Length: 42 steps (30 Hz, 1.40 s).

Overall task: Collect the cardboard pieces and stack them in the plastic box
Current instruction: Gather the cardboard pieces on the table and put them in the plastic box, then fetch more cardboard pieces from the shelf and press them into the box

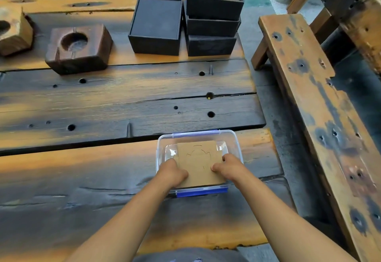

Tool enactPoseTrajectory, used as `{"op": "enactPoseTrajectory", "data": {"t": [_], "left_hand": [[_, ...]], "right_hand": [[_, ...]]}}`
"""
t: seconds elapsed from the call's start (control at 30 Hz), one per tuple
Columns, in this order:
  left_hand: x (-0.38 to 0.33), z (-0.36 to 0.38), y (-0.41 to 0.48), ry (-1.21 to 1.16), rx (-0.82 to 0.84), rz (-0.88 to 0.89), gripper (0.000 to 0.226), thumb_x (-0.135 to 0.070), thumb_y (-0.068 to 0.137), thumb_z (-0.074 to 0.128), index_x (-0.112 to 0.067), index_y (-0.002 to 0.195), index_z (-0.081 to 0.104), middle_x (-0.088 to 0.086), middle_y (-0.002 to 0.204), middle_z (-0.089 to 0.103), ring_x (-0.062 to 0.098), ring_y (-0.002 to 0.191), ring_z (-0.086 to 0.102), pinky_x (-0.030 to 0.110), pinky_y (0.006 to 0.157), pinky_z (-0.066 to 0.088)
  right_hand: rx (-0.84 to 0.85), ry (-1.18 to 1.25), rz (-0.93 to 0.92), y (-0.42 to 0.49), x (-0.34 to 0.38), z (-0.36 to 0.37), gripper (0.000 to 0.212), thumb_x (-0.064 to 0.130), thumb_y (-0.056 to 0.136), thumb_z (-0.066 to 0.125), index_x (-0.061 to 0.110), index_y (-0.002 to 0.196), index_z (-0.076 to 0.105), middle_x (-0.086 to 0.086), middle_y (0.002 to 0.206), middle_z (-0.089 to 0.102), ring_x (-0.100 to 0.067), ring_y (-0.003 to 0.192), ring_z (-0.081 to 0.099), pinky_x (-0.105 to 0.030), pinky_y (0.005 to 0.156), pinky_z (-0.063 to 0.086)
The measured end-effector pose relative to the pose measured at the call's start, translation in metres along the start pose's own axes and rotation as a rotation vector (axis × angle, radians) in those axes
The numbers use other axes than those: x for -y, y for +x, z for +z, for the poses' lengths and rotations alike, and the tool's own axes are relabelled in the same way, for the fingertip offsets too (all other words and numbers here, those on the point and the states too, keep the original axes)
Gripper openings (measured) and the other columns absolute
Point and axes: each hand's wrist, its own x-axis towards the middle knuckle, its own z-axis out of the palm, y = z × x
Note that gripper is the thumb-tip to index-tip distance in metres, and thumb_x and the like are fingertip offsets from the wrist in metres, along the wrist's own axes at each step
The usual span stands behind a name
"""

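Both our forearms reach out over the dark plank table (103,100), the biggest thing in view, toward the clear plastic box (235,138) with blue clips that sits near the table's right edge. Over the box's open mouth we hold a brown cardboard piece (199,162), a faint cut outline on its face; it looks tilted, near end up on the rim, far end dipping inside. Our left hand (172,172) pinches its left edge, and our right hand (225,164) pinches the right edge, both closed on the card. To seat it well, we judge we should level it, centre it between the walls, then lower both sides together so it lies flat for stacking
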Motion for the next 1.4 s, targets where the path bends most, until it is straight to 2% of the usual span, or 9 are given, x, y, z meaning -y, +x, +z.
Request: {"op": "enactPoseTrajectory", "data": {"t": [0.23, 0.63, 0.73, 0.8, 0.9, 0.97, 1.07, 1.23, 1.4], "left_hand": [[0.002, 0.007, 0.008, 0.035, 0.035, -0.031, 0.027, -0.021, 0.079, 0.063, -0.007, 0.101, 0.056, 0.012, 0.104, 0.064, 0.031, 0.093, 0.066, 0.036, 0.079, 0.058], [-0.009, 0.002, -0.001, 0.130, 0.036, -0.026, 0.024, -0.018, 0.082, 0.067, -0.013, 0.094, 0.047, 0.008, 0.091, 0.058, 0.031, 0.086, 0.063, 0.034, 0.078, 0.055], [-0.011, -0.008, -0.014, 0.135, 0.047, -0.021, 0.027, -0.013, 0.084, 0.066, -0.005, 0.105, 0.052, 0.019, 0.104, 0.064, 0.036, 0.093, 0.067, 0.043, 0.084, 0.059], [-0.013, -0.017, -0.024, 0.176, 0.043, 0.009, 0.023, -0.012, 0.086, 0.064, -0.005, 0.103, 0.050, 0.021, 0.101, 0.065, 0.033, 0.084, 0.065, 0.040, 0.080, 0.058], [-0.015, -0.028, -0.036, 0.290, -0.008, 0.102, 0.032, -0.017, 0.087, 0.064, -0.010, 0.116, 0.052, 0.014, 0.107, 0.062, 0.027, 0.087, 0.058, 0.031, 0.073, 0.048], [-0.017, -0.032, -0.044, 0.347, -0.042, 0.203, 0.042, -0.016, 0.088, 0.063, -0.010, 0.128, 0.052, 0.010, 0.124, 0.061, 0.025, 0.103, 0.059, 0.028, 0.078, 0.044], [-0.023, -0.028, -0.051, 0.437, -0.047, 0.362, 0.043, -0.018, 0.089, 0.061, -0.010, 0.131, 0.053, 0.009, 0.133, 0.057, 0.025, 0.115, 0.058, 0.031, 0.092, 0.049], [-0.024, -0.002, -0.072, 0.583, 0.067, 0.698, 0.041, -0.017, 0.090, 0.057, -0.012, 0.130, 0.054, 0.011, 0.128, 0.061, 0.028, 0.116, 0.058, 0.033, 0.098, 0.047], [-0.024, 0.037, -0.103, 0.806, 0.213, 0.996, 0.031, -0.009, 0.086, 0.050, -0.006, 0.115, 0.059, 0.018, 0.112, 0.065, 0.034, 0.105, 0.060, 0.035, 0.086, 0.049]], "right_hand": [[0.005, -0.137, 0.047, 0.012, 0.002, 0.006, 0.040, 0.027, 0.085, 0.066, 0.009, 0.118, 0.054, -0.012, 0.121, 0.060, -0.029, 0.105, 0.061, -0.038, 0.088, 0.055], [-0.085, -0.230, -0.044, 0.011, -0.003, 0.016, 0.019, 0.025, 0.087, 0.061, 0.014, 0.100, 0.055, -0.011, 0.113, 0.064, -0.029, 0.101, 0.061, -0.033, 0.078, 0.048], [-0.113, -0.191, -0.080, -0.001, -0.008, 0.016, 0.028, 0.025, 0.087, 0.059, 0.010, 0.110, 0.055, -0.013, 0.116, 0.064, -0.031, 0.104, 0.061, -0.035, 0.083, 0.050], [-0.143, -0.155, -0.109, -0.012, -0.011, 0.017, 0.035, 0.024, 0.085, 0.057, 0.009, 0.117, 0.052, -0.013, 0.117, 0.063, -0.032, 0.105, 0.060, -0.036, 0.086, 0.051], [-0.205, -0.104, -0.170, -0.031, -0.015, 0.017, 0.037, 0.024, 0.084, 0.057, 0.011, 0.117, 0.049, -0.014, 0.117, 0.060, -0.031, 0.102, 0.059, -0.035, 0.082, 0.049], [-0.266, -0.053, -0.211, -0.047, -0.016, 0.018, 0.036, 0.023, 0.083, 0.058, 0.012, 0.116, 0.051, -0.014, 0.116, 0.060, -0.028, 0.095, 0.058, -0.032, 0.077, 0.045], [-0.360, -0.024, -0.238, -0.073, -0.022, 0.020, 0.046, 0.023, 0.084, 0.061, 0.011, 0.127, 0.055, -0.012, 0.126, 0.059, -0.030, 0.108, 0.059, -0.032, 0.086, 0.046], [-0.467, 0.075, -0.100, -0.123, -0.057, 0.036, 0.034, 0.029, 0.086, 0.062, 0.014, 0.116, 0.062, -0.008, 0.114, 0.066, -0.026, 0.106, 0.061, -0.032, 0.087, 0.047], [-0.591, 0.164, 0.069, -0.184, -0.113, 0.063, 0.023, 0.023, 0.086, 0.060, 0.009, 0.104, 0.062, -0.011, 0.107, 0.067, -0.028, 0.100, 0.062, -0.035, 0.083, 0.049]]}}
